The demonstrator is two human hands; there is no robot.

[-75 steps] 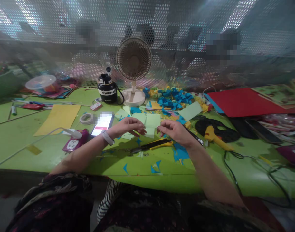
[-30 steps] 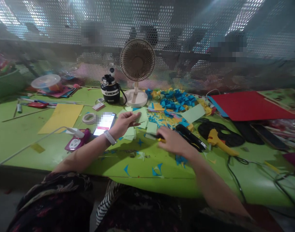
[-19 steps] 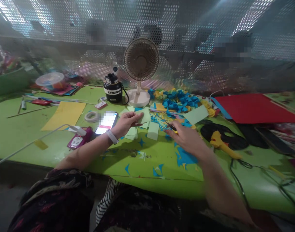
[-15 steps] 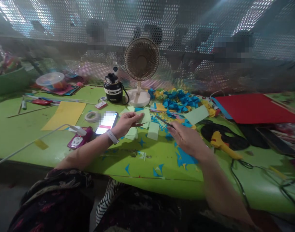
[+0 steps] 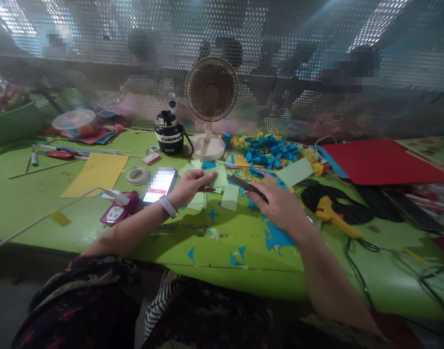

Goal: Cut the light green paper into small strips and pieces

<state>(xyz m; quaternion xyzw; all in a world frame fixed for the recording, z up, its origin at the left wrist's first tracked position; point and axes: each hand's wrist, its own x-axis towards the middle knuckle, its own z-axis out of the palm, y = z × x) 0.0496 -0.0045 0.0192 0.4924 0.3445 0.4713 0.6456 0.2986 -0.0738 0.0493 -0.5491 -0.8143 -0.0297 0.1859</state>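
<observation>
My left hand [image 5: 190, 186] pinches a small pale green paper piece [image 5: 218, 177] just above the green table [image 5: 43, 208]; a white watch band circles that wrist. My right hand [image 5: 280, 206] grips a pair of scissors [image 5: 246, 185], whose dark blades point left toward the paper. More pale green paper squares [image 5: 229, 197] lie under and between my hands. Blue paper scraps [image 5: 276, 237] are scattered on the table below my right hand.
A small fan [image 5: 211, 104] and a black jug [image 5: 167, 137] stand behind. A phone [image 5: 158, 184], tape roll [image 5: 137, 176], pink power socket [image 5: 115, 213] and yellow sheet [image 5: 94, 173] lie left. Folded blue and yellow paper pile [image 5: 269, 148], red sheet [image 5: 378, 162], yellow glue gun [image 5: 333, 215] and cables lie right.
My right hand picked up the scissors from the table and brought them toward the paper. My left hand lifted one green piece and holds it still.
</observation>
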